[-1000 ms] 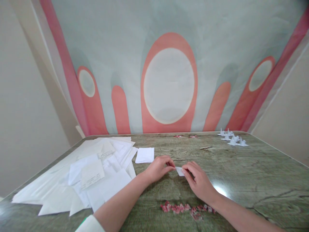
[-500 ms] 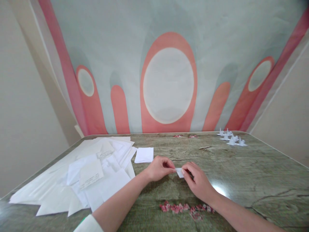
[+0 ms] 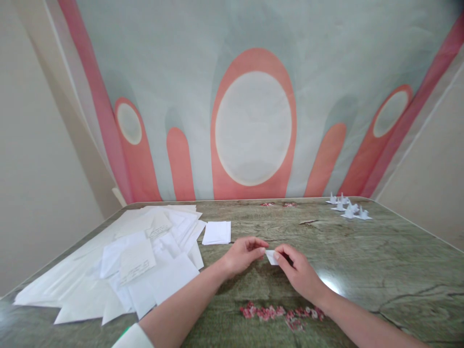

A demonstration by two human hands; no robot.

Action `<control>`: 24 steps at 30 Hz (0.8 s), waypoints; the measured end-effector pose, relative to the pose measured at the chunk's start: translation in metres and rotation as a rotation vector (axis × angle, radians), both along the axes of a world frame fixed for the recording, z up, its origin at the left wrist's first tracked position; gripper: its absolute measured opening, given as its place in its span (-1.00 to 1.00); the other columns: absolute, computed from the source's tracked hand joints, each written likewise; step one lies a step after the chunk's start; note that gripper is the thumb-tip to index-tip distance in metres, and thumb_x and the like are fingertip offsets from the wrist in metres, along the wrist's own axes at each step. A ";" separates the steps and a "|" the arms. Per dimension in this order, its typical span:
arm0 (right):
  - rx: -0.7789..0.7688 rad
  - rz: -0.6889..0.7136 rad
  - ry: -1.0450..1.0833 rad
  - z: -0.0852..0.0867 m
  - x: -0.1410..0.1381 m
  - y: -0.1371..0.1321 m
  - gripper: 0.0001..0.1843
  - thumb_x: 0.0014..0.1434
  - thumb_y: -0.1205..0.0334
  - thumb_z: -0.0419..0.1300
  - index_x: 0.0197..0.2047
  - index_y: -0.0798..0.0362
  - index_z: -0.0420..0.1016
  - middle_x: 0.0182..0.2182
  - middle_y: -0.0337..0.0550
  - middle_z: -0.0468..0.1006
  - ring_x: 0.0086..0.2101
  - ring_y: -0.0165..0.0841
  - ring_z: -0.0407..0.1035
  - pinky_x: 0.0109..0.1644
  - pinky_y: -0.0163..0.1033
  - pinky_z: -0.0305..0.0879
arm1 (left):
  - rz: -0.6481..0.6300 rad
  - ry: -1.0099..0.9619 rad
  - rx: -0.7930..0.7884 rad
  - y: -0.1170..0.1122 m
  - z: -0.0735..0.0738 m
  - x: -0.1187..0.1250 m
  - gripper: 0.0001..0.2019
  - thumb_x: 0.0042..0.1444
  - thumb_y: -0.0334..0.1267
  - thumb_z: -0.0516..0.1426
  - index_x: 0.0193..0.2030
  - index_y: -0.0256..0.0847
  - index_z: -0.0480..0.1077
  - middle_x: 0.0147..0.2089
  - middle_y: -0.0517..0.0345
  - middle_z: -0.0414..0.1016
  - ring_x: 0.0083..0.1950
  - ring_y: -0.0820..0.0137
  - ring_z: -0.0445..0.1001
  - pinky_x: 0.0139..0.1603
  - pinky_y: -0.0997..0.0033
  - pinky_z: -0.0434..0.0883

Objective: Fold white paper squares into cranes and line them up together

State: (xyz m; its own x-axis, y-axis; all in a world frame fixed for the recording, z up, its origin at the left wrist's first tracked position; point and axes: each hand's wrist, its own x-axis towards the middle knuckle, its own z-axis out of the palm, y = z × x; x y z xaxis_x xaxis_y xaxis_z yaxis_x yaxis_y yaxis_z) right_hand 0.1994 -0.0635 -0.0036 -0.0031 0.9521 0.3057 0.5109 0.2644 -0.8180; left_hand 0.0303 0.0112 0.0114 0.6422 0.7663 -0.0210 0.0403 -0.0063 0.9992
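A small folded piece of white paper [image 3: 271, 257] is held above the middle of the table. My right hand [image 3: 295, 268] pinches its right side between thumb and fingers. At the paper's left corner is my left hand [image 3: 245, 255], thumb and forefinger slightly parted, the thumb tip at or against the corner. Whether they touch is hard to make out. Behind my left hand lies a small stack of square white paper [image 3: 216, 232].
A spread heap of white paper sheets [image 3: 87, 280] covers the left of the wood-patterned table [image 3: 362, 256]. Several small folded white paper figures [image 3: 350, 210] stand at the far right. Pink flower decoration [image 3: 268, 311] marks the near side. A patterned backdrop [image 3: 253, 130] rises behind.
My left thumb and forefinger have loosened from their pinch on the paper's left corner and moved slightly up. The right hand keeps its pinch, and more of the paper shows.
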 end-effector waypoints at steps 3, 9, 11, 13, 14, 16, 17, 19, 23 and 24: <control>-0.035 0.006 0.052 -0.003 0.001 0.002 -0.75 0.22 0.11 -0.03 -0.40 0.05 0.30 -0.50 -0.27 0.32 -0.42 -0.37 0.22 -0.33 -0.30 0.12 | -0.034 -0.032 -0.091 -0.002 -0.001 0.001 -0.57 -0.15 -0.11 0.30 -0.17 -0.33 0.43 -0.31 0.10 0.47 -0.33 0.45 0.38 -0.26 0.46 0.27; -0.057 0.030 0.115 -0.004 0.002 0.001 -0.73 0.22 0.07 -0.02 -0.39 0.05 0.31 -0.50 -0.27 0.30 -0.43 -0.38 0.20 -0.34 -0.31 0.11 | -0.025 -0.074 -0.101 -0.007 0.003 0.002 -0.60 -0.18 -0.06 0.30 -0.28 -0.35 0.49 -0.47 0.18 0.44 -0.46 0.53 0.28 -0.37 0.52 0.21; -0.058 0.039 0.129 -0.004 0.002 0.001 -0.73 0.22 0.07 -0.02 -0.39 0.05 0.31 -0.49 -0.27 0.30 -0.43 -0.38 0.19 -0.34 -0.31 0.12 | -0.016 -0.058 -0.093 -0.007 0.005 0.002 -0.60 -0.19 -0.03 0.29 -0.31 -0.35 0.50 -0.50 0.19 0.43 -0.48 0.53 0.26 -0.38 0.52 0.20; -0.053 0.040 0.137 -0.005 0.002 0.001 -0.73 0.22 0.06 -0.02 -0.39 0.05 0.31 -0.49 -0.27 0.30 -0.43 -0.38 0.19 -0.34 -0.31 0.12 | 0.001 -0.040 -0.108 -0.008 0.006 0.002 -0.59 -0.21 0.00 0.29 -0.34 -0.35 0.51 -0.51 0.18 0.44 -0.48 0.51 0.28 -0.37 0.50 0.21; -0.050 0.038 0.137 -0.004 0.002 0.001 -0.73 0.22 0.06 -0.02 -0.39 0.05 0.30 -0.49 -0.27 0.29 -0.43 -0.38 0.19 -0.34 -0.31 0.12 | 0.017 -0.036 -0.123 -0.009 0.006 0.002 -0.59 -0.22 0.00 0.29 -0.36 -0.35 0.51 -0.51 0.17 0.44 -0.48 0.50 0.29 -0.37 0.50 0.22; -0.044 0.036 0.133 -0.003 0.002 0.001 -0.73 0.22 0.06 -0.03 -0.39 0.05 0.30 -0.50 -0.27 0.29 -0.43 -0.39 0.18 -0.34 -0.31 0.12 | 0.055 -0.042 -0.153 -0.010 0.006 0.003 -0.60 -0.25 -0.01 0.31 -0.41 -0.35 0.51 -0.52 0.16 0.45 -0.48 0.49 0.29 -0.37 0.49 0.23; -0.042 0.037 0.128 -0.002 0.002 0.000 -0.73 0.22 0.06 -0.03 -0.39 0.05 0.29 -0.50 -0.28 0.29 -0.43 -0.38 0.18 -0.34 -0.31 0.12 | 0.069 -0.049 -0.164 -0.010 0.006 0.004 -0.61 -0.25 -0.01 0.31 -0.42 -0.35 0.51 -0.52 0.16 0.45 -0.49 0.49 0.30 -0.37 0.49 0.23; -0.041 0.042 0.116 -0.001 0.001 0.000 -0.73 0.23 0.06 -0.03 -0.39 0.05 0.30 -0.50 -0.27 0.29 -0.43 -0.38 0.19 -0.33 -0.30 0.12 | 0.083 -0.060 -0.180 -0.010 0.005 0.005 -0.63 -0.24 -0.02 0.30 -0.44 -0.35 0.50 -0.52 0.15 0.45 -0.49 0.49 0.31 -0.36 0.48 0.25; -0.042 0.038 0.105 0.000 0.000 0.000 -0.73 0.23 0.06 -0.04 -0.38 0.05 0.30 -0.49 -0.27 0.30 -0.42 -0.38 0.19 -0.32 -0.30 0.13 | 0.085 -0.062 -0.200 -0.009 0.002 0.006 -0.62 -0.19 0.00 0.28 -0.45 -0.37 0.49 -0.51 0.09 0.47 -0.47 0.45 0.35 -0.33 0.45 0.28; -0.043 0.037 0.105 0.000 0.000 0.000 -0.73 0.23 0.07 -0.04 -0.38 0.05 0.30 -0.50 -0.27 0.30 -0.43 -0.38 0.19 -0.32 -0.30 0.13 | 0.083 -0.061 -0.206 -0.009 0.001 0.005 -0.61 -0.18 0.01 0.27 -0.46 -0.37 0.49 -0.51 0.07 0.47 -0.47 0.44 0.36 -0.33 0.44 0.28</control>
